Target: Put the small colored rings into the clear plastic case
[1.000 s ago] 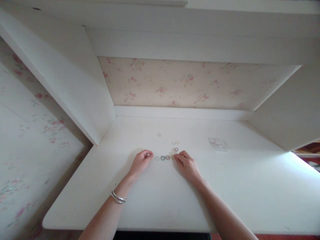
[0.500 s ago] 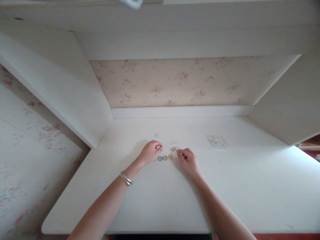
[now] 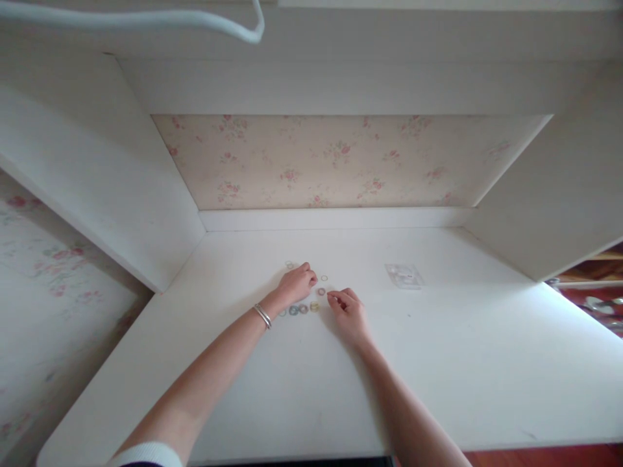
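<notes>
Reaching left hand [image 3: 298, 284], fingers curled among small rings [image 3: 302, 309]; grip unclear. Right hand [image 3: 346, 309] at 3 o'clock, fingers pressed together. Risk: knuckles scattering the ring row.

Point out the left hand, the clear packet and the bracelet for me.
left hand [image 3: 296, 284], head view, back of the hand.
clear packet [image 3: 403, 275], head view, its middle.
bracelet [image 3: 263, 316], head view, band across the left wrist.
</notes>
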### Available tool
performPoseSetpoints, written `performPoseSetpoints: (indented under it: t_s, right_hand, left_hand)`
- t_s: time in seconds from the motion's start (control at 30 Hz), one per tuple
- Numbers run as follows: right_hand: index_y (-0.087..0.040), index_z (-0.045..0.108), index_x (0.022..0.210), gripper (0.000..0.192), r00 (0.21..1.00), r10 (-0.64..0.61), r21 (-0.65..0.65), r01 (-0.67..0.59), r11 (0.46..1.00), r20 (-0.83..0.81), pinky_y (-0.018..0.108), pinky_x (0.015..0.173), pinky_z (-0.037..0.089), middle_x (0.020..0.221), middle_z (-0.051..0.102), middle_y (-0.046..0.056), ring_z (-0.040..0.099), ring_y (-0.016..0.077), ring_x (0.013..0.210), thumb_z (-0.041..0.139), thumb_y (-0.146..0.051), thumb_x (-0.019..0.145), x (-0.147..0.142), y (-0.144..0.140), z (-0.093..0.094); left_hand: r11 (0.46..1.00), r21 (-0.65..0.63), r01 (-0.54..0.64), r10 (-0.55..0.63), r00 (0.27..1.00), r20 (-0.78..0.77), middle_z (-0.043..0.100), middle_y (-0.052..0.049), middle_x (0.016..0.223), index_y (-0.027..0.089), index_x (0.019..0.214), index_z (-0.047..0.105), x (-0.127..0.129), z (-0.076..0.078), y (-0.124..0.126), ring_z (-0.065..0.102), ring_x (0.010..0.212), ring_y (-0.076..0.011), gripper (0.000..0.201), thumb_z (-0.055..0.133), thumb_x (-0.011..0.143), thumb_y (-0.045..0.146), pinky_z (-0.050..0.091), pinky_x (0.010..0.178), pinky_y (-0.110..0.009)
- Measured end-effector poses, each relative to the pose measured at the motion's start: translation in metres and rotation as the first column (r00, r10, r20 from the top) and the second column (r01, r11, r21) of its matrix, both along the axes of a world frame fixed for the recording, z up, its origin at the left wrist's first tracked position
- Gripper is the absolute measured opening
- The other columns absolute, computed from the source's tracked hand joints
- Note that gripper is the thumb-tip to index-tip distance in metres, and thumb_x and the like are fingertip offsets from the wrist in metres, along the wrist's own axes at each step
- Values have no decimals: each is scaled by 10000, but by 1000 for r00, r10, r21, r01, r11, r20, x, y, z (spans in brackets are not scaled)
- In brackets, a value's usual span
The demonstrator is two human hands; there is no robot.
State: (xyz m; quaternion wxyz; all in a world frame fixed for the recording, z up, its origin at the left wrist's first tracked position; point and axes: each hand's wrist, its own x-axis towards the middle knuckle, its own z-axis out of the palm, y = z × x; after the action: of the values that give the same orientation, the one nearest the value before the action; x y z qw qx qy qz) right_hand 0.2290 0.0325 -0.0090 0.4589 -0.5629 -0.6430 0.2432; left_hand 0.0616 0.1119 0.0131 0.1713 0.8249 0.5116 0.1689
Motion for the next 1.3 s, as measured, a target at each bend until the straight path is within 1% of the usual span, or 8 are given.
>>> performPoseSetpoints:
  t_s: [0.2,0.37,0.5,0.7,0.97,1.1,1.2,1.3]
  right_hand:
    - [-191,701,867,311,1000,3,7,-3,1000,-9,252,596,424,780,575,34,511,117,603,478,-408,859,0,2,-7]
    - [-200,700,891,333,1000,12,-3,-12,1000,13,264,606,428,787,576,37,518,125,612,461,-430,868,1,2,-8]
    - [-202,700,897,355,1000,1,-10,0,1000,27,270,606,428,801,586,47,521,132,620,457,-459,866,0,2,-9]
    - [-203,700,881,358,999,-20,-21,20,1000,37,272,619,426,796,584,41,526,134,627,465,-472,861,0,2,-11]
    - [-197,694,902,401,999,-26,-19,27,999,42,280,600,425,788,581,47,520,139,614,450,-512,860,-1,0,-8]
    - [-201,694,896,383,997,-42,-20,43,999,69,273,586,425,787,583,44,516,132,593,446,-491,868,-4,-2,-4]
    - [-214,688,902,333,987,-7,5,7,1000,161,262,590,418,817,592,39,519,121,590,440,-436,884,-15,3,7]
    - [-231,680,916,271,947,72,23,-83,996,313,252,629,413,874,605,32,551,121,651,451,-374,885,-35,20,26]
  left_hand:
    - [1000,18,-25,25,999,-24,545,-49,959,197,881,655,-22,6,-15,576,809,-154,191,469,878,237,416,749,-260]
    - [994,62,-89,83,992,92,532,-37,959,203,907,634,-53,10,-44,561,781,-140,189,454,894,257,426,773,-268]
    - [994,38,-102,94,979,179,534,-38,946,201,914,630,-72,6,-72,553,757,-130,197,447,899,273,442,747,-263]
    - [991,49,-128,122,986,116,543,-28,940,230,936,628,-85,-4,-100,563,779,-129,216,425,919,305,443,746,-248]
    - [993,28,-116,112,987,115,564,-29,914,255,945,659,-86,-11,-106,560,782,-134,246,420,921,309,429,748,-248]
    - [989,8,-144,137,955,264,555,-24,851,235,892,671,-91,-11,-102,545,723,-124,251,448,905,351,420,703,-235]
    - [979,-30,-202,197,900,390,548,-16,817,201,870,658,-97,-10,-98,510,661,-116,249,468,890,361,410,650,-232]
    - [963,-64,-260,262,865,427,547,-8,793,186,873,650,-103,-10,-93,479,631,-114,228,481,873,339,392,639,-236]
